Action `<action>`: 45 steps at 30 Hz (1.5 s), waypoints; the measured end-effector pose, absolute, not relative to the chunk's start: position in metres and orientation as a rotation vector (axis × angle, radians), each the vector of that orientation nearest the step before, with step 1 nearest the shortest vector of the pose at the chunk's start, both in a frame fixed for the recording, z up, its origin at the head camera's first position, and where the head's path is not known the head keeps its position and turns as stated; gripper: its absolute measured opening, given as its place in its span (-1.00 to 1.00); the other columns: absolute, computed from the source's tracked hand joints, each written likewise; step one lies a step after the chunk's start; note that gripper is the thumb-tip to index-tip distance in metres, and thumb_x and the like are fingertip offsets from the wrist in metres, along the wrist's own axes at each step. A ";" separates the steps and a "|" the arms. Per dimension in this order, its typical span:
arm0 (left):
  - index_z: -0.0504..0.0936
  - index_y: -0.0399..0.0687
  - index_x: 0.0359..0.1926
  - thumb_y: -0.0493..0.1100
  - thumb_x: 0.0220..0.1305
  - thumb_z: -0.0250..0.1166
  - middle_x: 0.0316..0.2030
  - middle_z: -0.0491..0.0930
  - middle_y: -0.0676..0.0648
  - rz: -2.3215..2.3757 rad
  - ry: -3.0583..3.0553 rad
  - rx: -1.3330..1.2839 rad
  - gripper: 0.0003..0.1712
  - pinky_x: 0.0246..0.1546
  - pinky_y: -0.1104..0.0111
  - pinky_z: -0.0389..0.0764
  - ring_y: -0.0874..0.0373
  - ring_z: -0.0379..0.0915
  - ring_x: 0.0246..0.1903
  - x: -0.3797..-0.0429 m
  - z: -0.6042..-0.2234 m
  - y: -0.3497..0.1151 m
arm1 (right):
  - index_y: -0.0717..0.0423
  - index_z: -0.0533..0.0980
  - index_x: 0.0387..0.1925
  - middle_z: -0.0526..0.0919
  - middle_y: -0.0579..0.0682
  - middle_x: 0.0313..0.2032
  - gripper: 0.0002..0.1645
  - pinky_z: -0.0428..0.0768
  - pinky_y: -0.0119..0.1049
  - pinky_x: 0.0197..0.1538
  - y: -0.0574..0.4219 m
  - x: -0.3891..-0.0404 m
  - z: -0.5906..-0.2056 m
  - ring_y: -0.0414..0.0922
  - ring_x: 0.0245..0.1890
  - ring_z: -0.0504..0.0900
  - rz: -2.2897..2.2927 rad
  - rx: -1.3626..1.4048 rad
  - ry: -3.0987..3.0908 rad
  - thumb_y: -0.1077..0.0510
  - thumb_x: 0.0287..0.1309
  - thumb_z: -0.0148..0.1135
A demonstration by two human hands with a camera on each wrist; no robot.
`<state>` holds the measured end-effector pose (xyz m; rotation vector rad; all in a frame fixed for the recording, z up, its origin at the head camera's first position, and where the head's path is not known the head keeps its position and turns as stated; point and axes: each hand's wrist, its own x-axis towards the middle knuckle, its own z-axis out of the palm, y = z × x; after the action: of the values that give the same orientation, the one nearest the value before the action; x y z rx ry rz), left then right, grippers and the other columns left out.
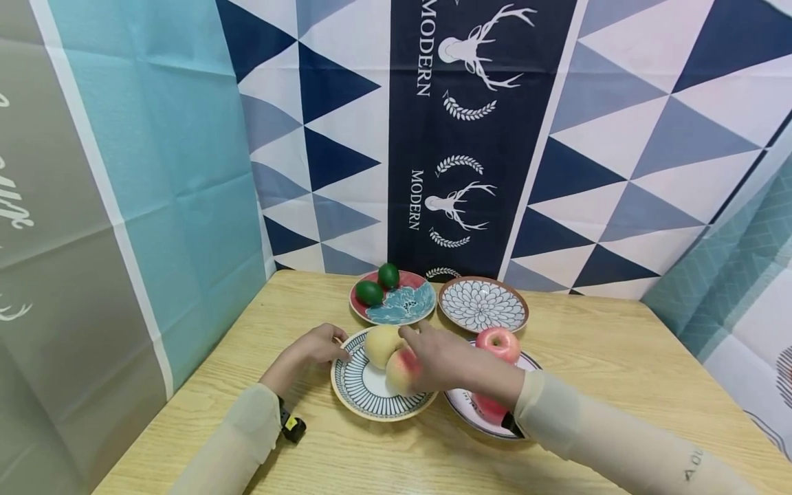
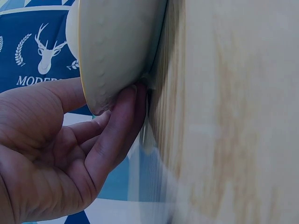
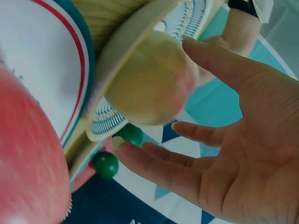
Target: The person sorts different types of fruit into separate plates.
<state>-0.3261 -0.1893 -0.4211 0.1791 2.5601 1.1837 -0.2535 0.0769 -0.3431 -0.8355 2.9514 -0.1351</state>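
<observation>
Two peaches lie on a plate with dark radial stripes and a yellow rim. My left hand holds this plate at its left edge. In the left wrist view, the thumb passes over the rim and the fingers curl beneath. Over the plate's right side is my right hand, with fingers spread beside the peaches. The right wrist view shows a yellow and pink peach between thumb and fingers, with the thumb tip right at its edge and the other fingers apart from it.
Behind, a red and blue plate carries two green fruits. A brown-rimmed flower-patterned plate stands at its right. Under the right forearm, a white plate bears red apples. A patterned curtain hangs behind the wooden table.
</observation>
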 end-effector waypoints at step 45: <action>0.67 -0.27 -0.03 -0.32 0.28 0.46 -0.36 0.65 -0.08 1.179 2.547 0.166 -0.73 -0.49 0.41 0.55 0.19 0.50 -0.49 -0.324 -0.422 -0.187 | 0.03 0.24 0.61 0.29 0.34 0.49 -0.05 0.40 0.40 0.34 0.193 -0.302 -0.337 0.35 0.44 0.33 -0.384 -0.626 3.358 -0.36 0.43 0.20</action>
<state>-0.3240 -0.1871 -0.4215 0.1658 2.5471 1.1792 -0.3017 0.1930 -0.3368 -0.6264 3.3578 -0.3840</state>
